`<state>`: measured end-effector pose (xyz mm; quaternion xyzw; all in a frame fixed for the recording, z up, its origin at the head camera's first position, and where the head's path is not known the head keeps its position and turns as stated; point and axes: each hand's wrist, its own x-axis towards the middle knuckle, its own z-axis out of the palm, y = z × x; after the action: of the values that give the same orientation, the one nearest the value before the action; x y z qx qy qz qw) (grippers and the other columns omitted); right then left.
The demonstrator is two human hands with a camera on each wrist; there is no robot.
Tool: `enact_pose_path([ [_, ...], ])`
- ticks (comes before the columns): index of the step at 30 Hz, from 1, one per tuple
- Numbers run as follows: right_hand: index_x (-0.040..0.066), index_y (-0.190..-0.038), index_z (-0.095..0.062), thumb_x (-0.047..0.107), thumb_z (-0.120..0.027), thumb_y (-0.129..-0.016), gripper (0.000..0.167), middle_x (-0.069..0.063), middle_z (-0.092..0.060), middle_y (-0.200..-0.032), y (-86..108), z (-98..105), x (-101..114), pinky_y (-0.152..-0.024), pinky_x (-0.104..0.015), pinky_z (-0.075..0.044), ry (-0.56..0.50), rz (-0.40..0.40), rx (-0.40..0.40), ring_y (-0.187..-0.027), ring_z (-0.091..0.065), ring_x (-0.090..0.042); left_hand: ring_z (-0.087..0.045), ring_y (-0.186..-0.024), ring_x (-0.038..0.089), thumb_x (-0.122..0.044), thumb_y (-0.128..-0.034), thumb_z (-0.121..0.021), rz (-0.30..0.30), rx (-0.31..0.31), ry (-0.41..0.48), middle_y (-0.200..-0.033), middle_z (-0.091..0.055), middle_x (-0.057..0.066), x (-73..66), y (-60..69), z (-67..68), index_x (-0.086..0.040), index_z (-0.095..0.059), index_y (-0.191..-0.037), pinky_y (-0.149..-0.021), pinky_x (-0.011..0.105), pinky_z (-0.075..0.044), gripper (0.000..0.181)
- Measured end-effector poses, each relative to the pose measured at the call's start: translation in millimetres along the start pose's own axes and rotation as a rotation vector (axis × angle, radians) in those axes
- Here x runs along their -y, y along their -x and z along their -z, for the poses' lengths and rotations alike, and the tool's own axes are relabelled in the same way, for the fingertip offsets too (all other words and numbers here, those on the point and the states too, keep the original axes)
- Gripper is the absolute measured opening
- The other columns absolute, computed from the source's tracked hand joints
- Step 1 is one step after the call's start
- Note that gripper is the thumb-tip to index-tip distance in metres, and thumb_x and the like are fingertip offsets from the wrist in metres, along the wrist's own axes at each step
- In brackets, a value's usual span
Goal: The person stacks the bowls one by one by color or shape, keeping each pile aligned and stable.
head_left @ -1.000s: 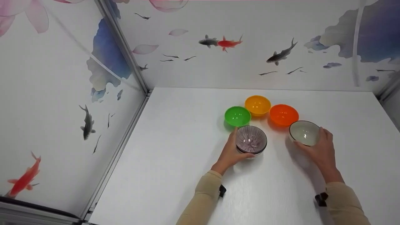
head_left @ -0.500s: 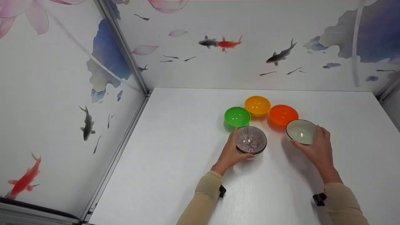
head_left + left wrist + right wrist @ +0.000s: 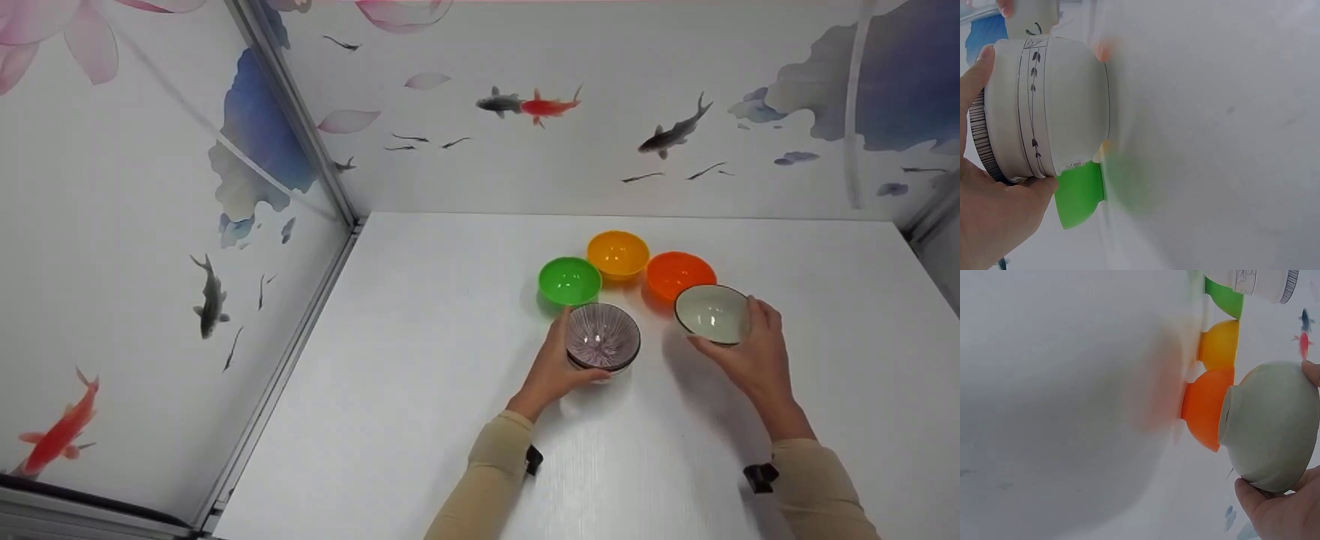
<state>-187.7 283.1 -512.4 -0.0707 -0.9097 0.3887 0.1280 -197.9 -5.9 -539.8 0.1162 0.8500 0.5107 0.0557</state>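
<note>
My left hand (image 3: 553, 367) grips a stack of bowls, thumb on the near side and fingers on the left. On top sits a purple-striped bowl (image 3: 603, 336) with a dark rim. Below it, in the left wrist view, shows a white bowl (image 3: 1072, 95) with a leaf-patterned band. My right hand (image 3: 761, 364) holds a pale grey-green bowl (image 3: 711, 315) by its side, between thumb and fingers. In the right wrist view this bowl's foot is raised off the table, and the bowl partly covers the orange bowl (image 3: 1202, 408).
A green bowl (image 3: 570, 281), a yellow bowl (image 3: 617, 255) and the orange bowl stand close together behind the hands on the white table (image 3: 420, 337). Panels painted with fish, such as the back wall (image 3: 525, 172), enclose the table at the back and left.
My right hand has moved left and slightly towards the back with the pale bowl, which now overlaps more of the orange bowl in view. The left hand and its stack have stayed put.
</note>
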Motion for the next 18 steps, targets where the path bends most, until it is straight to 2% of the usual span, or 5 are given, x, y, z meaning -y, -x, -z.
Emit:
enact_pose_path([
  [11,-0.006,-0.152,-0.026,0.035,-0.084,-0.077,0.104,-0.032,-0.031,-0.15,-2.2,-4,18,-0.105,-0.071,-0.04,-0.004,0.043,0.013,-0.129,-0.039,-0.05,-0.024,-0.153,0.023,-0.036,-0.0683,-0.092,0.0,-0.002,-0.001,-0.168,-0.017,0.005,0.5,-0.6,-0.5,-0.021,-0.008,-0.162,-0.125,0.042,-0.025,0.126],
  [18,0.0,-0.155,-0.025,0.035,-0.086,-0.075,0.107,-0.03,-0.033,-0.151,-0.3,-9,33,-0.105,-0.071,-0.039,-0.046,0.077,0.021,-0.131,-0.04,-0.049,-0.025,-0.153,0.024,-0.034,-0.0682,-0.092,0.004,0.0,0.001,-0.168,-0.018,0.004,-0.1,0.9,-0.5,-0.022,-0.008,-0.162,-0.125,0.043,-0.025,0.126],
])
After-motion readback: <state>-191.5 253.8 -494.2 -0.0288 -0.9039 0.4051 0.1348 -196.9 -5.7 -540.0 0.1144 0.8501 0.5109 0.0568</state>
